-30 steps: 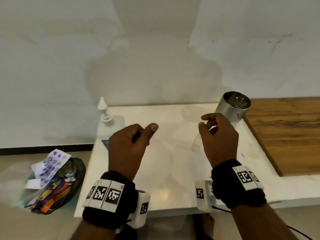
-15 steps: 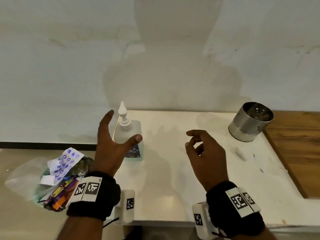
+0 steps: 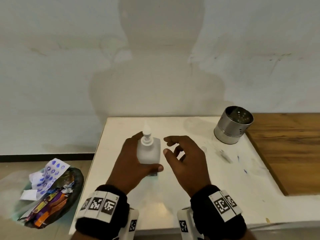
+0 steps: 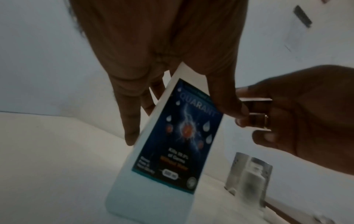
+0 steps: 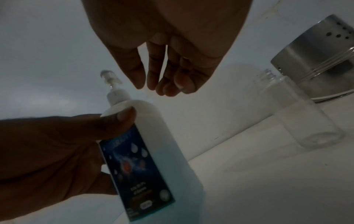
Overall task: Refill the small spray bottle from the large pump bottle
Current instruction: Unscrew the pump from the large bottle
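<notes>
- The left hand [image 3: 133,161] is wrapped around the large pump bottle [image 3: 149,151], thumb across the front, fingers round the far side, a firm grasp on its upper body.
- That pump bottle stands on the white table [image 3: 225,187], base down, near the middle of the top; from the wrist views it looks a touch tilted.
- Its dark blue label [image 4: 178,136] faces the person, and pale blue liquid sits in the lower part of the bottle.
- The white pump head [image 3: 146,135] points up and away, just beyond the left hand's fingertips.
- The right hand [image 3: 187,161] hovers just to the right of the pump bottle, fingers loosely curved, holding nothing, not touching the bottle.
- The small spray bottle [image 5: 304,115], clear and with its neck uncapped, stands on the table to the right of the pump bottle, beyond the right hand.
- A steel perforated holder [image 3: 232,125] sits further right of the pump bottle, close behind the small bottle, at the table's back edge.
- A wooden surface [image 3: 290,149] adjoins the table on that same side.
- Left of the pump bottle, down off the table, a bin of wrappers [image 3: 50,196] rests on the floor.
</notes>
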